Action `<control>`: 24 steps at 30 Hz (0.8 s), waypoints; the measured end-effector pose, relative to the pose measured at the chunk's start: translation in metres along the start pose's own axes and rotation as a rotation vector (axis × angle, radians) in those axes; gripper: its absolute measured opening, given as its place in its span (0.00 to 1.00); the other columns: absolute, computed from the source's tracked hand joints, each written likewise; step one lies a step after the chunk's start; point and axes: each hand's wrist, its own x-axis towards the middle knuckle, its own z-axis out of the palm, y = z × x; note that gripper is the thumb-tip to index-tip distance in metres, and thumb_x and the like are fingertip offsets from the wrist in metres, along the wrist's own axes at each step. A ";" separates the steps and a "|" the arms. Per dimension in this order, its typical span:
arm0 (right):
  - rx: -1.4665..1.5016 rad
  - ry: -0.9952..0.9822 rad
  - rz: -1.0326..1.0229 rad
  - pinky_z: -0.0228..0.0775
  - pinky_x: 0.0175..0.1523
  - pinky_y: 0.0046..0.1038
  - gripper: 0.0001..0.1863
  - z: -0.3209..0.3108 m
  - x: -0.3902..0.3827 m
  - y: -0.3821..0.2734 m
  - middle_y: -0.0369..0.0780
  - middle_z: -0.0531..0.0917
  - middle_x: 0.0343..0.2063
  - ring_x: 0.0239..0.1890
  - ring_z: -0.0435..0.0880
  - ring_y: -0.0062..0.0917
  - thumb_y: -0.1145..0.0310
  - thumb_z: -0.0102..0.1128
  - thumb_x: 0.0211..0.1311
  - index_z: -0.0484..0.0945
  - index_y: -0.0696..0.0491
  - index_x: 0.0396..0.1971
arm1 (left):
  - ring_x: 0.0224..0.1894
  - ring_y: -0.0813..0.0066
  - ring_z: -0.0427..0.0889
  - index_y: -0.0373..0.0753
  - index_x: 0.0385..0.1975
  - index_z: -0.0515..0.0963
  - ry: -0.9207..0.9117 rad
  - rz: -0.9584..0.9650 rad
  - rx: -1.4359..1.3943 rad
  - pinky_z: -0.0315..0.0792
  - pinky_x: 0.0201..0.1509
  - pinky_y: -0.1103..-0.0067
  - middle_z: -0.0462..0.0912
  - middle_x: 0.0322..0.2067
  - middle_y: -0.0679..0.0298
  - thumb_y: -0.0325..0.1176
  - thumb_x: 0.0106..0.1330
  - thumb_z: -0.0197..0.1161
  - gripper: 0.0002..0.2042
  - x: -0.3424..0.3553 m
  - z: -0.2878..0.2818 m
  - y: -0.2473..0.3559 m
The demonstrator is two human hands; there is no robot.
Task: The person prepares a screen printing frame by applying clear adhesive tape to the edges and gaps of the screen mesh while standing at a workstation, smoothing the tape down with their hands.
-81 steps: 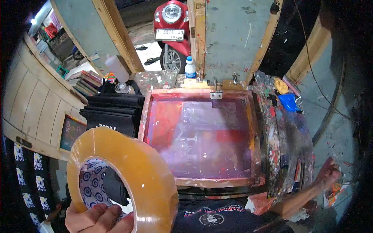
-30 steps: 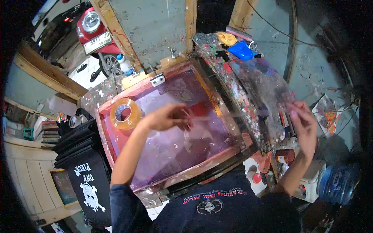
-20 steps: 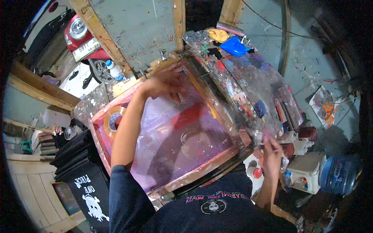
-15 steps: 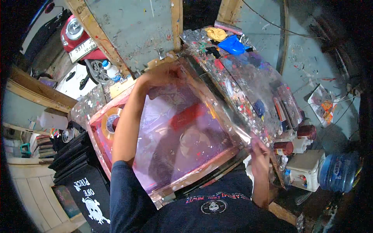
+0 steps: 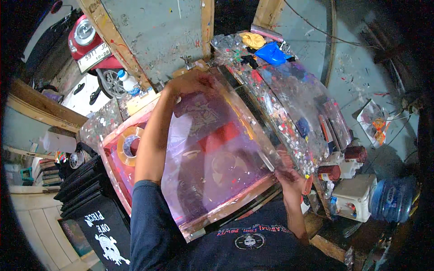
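Observation:
A screen-printing frame [image 5: 244,194] with a wooden rim and translucent purple mesh [image 5: 190,180] lies tilted before me. My left arm reaches across it, and my left hand [image 5: 195,84] is at the frame's far corner, dark and blurred, its fingers not distinct. My right hand [image 5: 291,178] is at the near right corner; its fingers are smeared by motion. A shiny clear strip [image 5: 264,159] runs along the right rim towards that hand. An orange-red object [image 5: 308,185] shows beside my right palm; whether I hold it is unclear. A tape roll [image 5: 130,145] rests inside the frame, left of my forearm.
Right of the frame is a paint-spattered table [image 5: 289,95] with a blue bag [image 5: 272,54] and a yellow cloth [image 5: 252,39]. Red jars [image 5: 329,172] and a water jug [image 5: 392,201] stand further right. Black printed fabric pieces [image 5: 101,226] are stacked at left.
My right hand has moved left and slightly down, to the frame's near right corner. The shiny strip now lies closer along the rim. My left hand stays at the far corner.

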 end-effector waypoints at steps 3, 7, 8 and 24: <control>0.011 0.029 0.023 0.72 0.47 0.21 0.08 0.001 0.000 0.000 0.36 0.86 0.33 0.37 0.83 0.18 0.74 0.72 0.58 0.84 0.58 0.36 | 0.40 0.73 0.82 0.40 0.36 0.83 0.004 0.014 0.094 0.75 0.50 0.73 0.84 0.32 0.65 0.31 0.57 0.68 0.08 0.003 0.004 0.011; -0.001 0.030 0.027 0.73 0.41 0.20 0.08 0.007 0.003 -0.002 0.36 0.86 0.31 0.33 0.82 0.17 0.74 0.72 0.58 0.84 0.59 0.36 | 0.37 0.73 0.82 0.38 0.35 0.84 0.099 0.200 0.023 0.76 0.46 0.72 0.86 0.32 0.65 0.34 0.59 0.68 0.08 0.006 0.007 -0.006; -0.015 0.008 0.049 0.73 0.40 0.20 0.08 0.007 0.002 -0.008 0.36 0.86 0.30 0.32 0.82 0.17 0.74 0.72 0.58 0.84 0.59 0.36 | 0.37 0.72 0.83 0.38 0.35 0.84 0.129 0.184 0.046 0.77 0.46 0.71 0.86 0.33 0.64 0.34 0.59 0.68 0.09 0.005 0.008 -0.014; -0.491 0.139 -0.049 0.75 0.43 0.27 0.09 0.024 0.006 0.007 0.41 0.87 0.30 0.32 0.85 0.27 0.71 0.75 0.50 0.86 0.60 0.29 | 0.39 0.51 0.78 0.35 0.31 0.78 0.626 0.284 0.604 0.72 0.45 0.63 0.79 0.36 0.50 0.39 0.59 0.67 0.13 0.018 0.068 -0.031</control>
